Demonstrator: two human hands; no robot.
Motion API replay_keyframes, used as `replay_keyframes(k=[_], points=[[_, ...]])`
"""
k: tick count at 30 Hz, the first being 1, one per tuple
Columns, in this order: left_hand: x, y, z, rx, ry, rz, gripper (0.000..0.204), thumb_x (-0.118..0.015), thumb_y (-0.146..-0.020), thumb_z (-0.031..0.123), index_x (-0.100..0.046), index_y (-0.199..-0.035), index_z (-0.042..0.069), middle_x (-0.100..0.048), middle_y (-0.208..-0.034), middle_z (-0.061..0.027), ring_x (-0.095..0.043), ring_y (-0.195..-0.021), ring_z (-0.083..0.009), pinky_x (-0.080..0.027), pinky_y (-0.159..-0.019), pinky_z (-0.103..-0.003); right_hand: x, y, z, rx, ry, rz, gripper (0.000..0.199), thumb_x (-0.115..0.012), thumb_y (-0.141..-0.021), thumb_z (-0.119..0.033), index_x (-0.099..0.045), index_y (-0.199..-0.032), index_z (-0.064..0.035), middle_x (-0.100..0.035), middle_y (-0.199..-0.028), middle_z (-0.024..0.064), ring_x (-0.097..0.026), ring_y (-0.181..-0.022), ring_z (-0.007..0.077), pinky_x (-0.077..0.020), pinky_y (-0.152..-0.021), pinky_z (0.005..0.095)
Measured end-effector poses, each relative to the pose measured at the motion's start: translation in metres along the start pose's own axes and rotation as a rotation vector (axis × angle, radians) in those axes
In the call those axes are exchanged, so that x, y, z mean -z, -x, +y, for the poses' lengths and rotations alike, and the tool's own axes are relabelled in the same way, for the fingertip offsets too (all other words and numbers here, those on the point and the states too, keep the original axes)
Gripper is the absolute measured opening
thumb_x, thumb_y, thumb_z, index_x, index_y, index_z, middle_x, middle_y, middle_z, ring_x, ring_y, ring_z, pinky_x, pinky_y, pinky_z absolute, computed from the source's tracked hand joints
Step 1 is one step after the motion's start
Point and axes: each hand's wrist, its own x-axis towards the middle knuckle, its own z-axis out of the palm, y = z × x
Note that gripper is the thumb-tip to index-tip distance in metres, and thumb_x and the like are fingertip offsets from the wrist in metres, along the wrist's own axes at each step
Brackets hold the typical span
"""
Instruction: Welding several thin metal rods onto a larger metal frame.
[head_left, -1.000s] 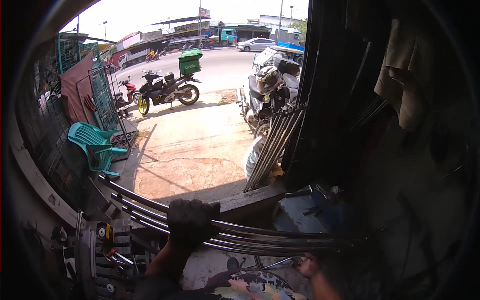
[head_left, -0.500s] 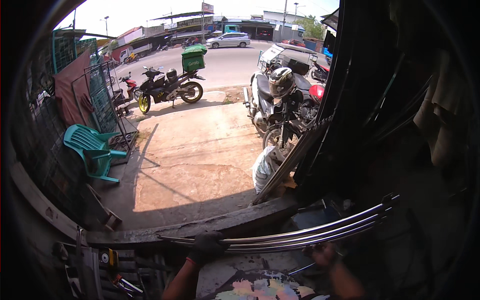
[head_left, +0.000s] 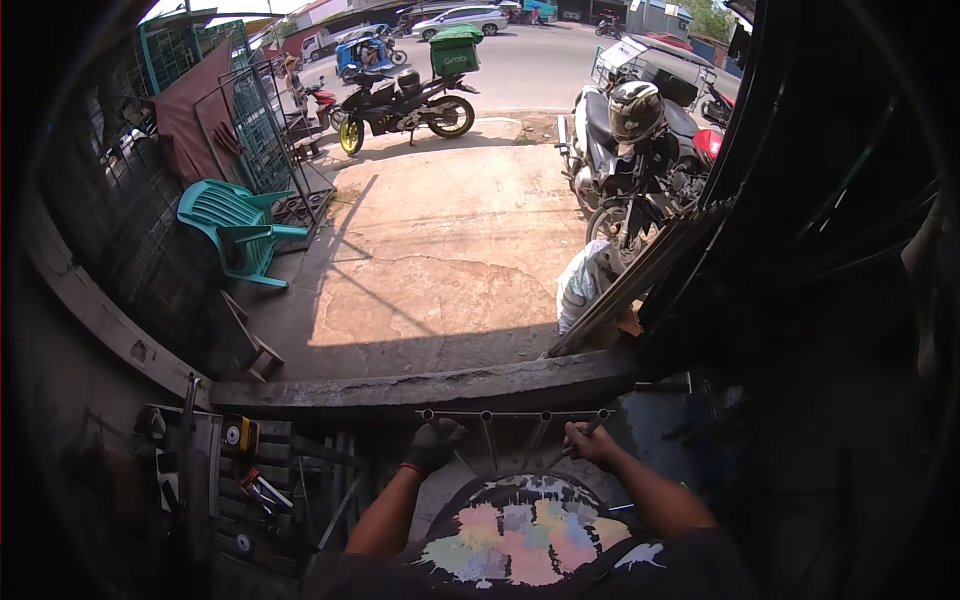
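A bundle of several long thin metal tubes (head_left: pixel 513 414) lies low in front of me, the open tube ends lined up just inside a grey concrete ledge (head_left: pixel 430 386). My left hand (head_left: pixel 433 446), in a black glove with a red cuff, grips a tube on the left side. My bare right hand (head_left: pixel 590 443) is closed on a tube on the right side. Most of the tubes' length is hidden below my arms and chest.
Left of my hands a dark rack (head_left: pixel 215 470) holds tools and a yellow tape measure (head_left: pixel 240 435). Long bars (head_left: pixel 640 280) lean by a white sack (head_left: pixel 588 285). Outside stand a green plastic chair (head_left: pixel 235 225), mesh panels (head_left: pixel 255 125) and parked motorcycles (head_left: pixel 405 105).
The tubes were held crosswise in a long curved span; now they point away from me with their ends at the ledge. Both hands dropped lower and closer together.
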Motion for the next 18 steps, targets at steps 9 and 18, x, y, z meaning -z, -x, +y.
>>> replay_keyframes(k=[9, 18], points=[[-0.063, 0.037, 0.003, -0.058, -0.264, -0.139, 0.041, -0.06, -0.102, 0.047, -0.079, -0.113, 0.012, -0.078, -0.108, -0.0138, -0.074, -0.099, -0.0354, -0.057, -0.083, -0.047, 0.033, 0.007, 0.082, -0.064, 0.005, 0.098, 0.034, -0.06, -0.11, -0.035, -0.065, -0.107, -0.0018, -0.07, -0.096, 0.0088, -0.075, -0.085, 0.0204, -0.0606, -0.072, 0.0355], [-0.041, 0.026, 0.043, -0.176, -0.221, -0.002, 0.023, -0.07, -0.097, 0.029, -0.076, -0.098, 0.008, -0.075, -0.098, -0.0138, -0.07, -0.093, -0.0361, -0.055, -0.082, -0.047, 0.039, 0.03, 0.041, 0.05, -0.091, 0.086, 0.031, -0.057, -0.11, -0.032, -0.063, -0.098, -0.0044, -0.067, -0.093, 0.0036, -0.073, -0.088, 0.0164, -0.0596, -0.075, 0.0319]])
